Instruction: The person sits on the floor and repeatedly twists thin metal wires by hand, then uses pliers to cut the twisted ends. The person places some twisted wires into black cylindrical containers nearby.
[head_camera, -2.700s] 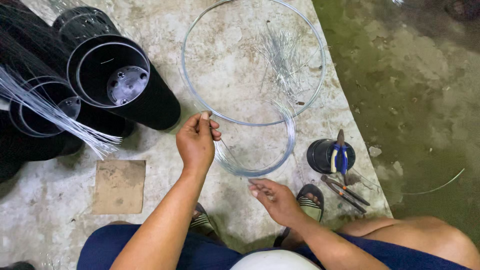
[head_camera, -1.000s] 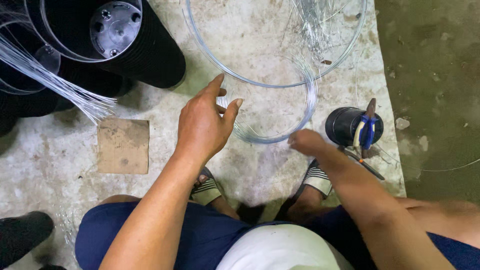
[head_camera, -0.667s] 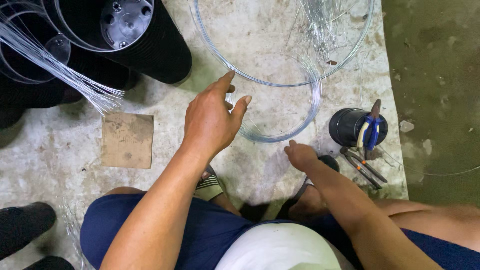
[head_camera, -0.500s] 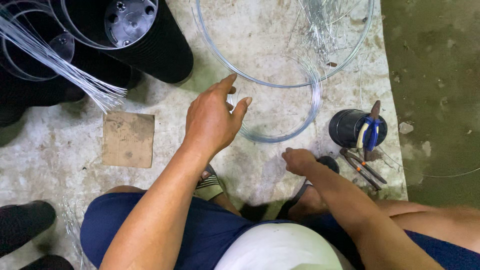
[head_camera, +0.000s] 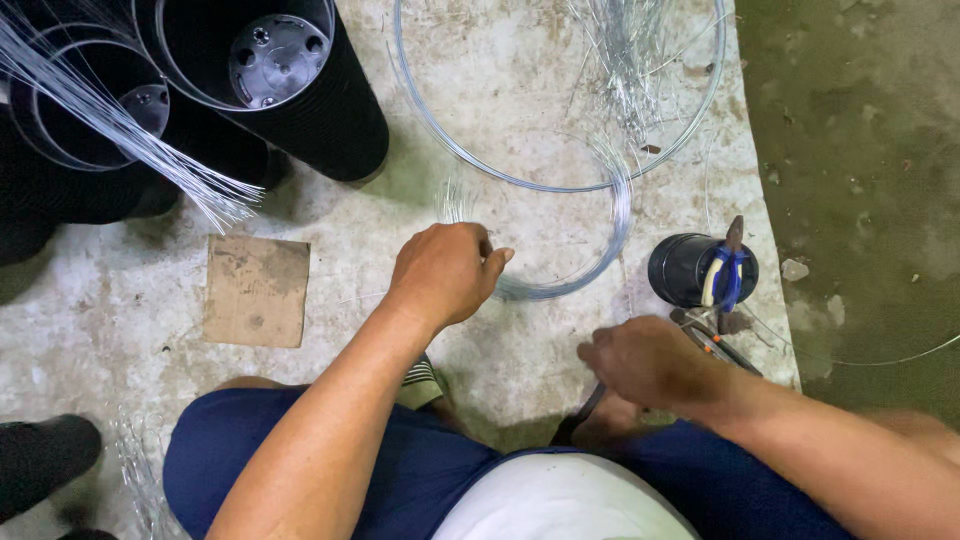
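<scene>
Saw left hand (head_camera: 445, 272) closed in loose fist, fingertips at near rim of small wire ring (head_camera: 570, 240), apparently pinching it; grip itself hidden. Ring lay flat on concrete floor (head_camera: 480, 130), overlapping larger wire hoop (head_camera: 560, 100). Right hand (head_camera: 645, 362) curled low above sandal, blurred; couldn't tell its hold. Black cup with pliers (head_camera: 700, 270) just right of ring. Cardboard scrap (head_camera: 257, 291) left.

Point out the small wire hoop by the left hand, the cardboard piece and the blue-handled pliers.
small wire hoop (head_camera: 618, 215): head view, on its right-hand curve.
cardboard piece (head_camera: 256, 291): head view, on its flat middle.
blue-handled pliers (head_camera: 731, 280): head view, on the blue grip.
</scene>
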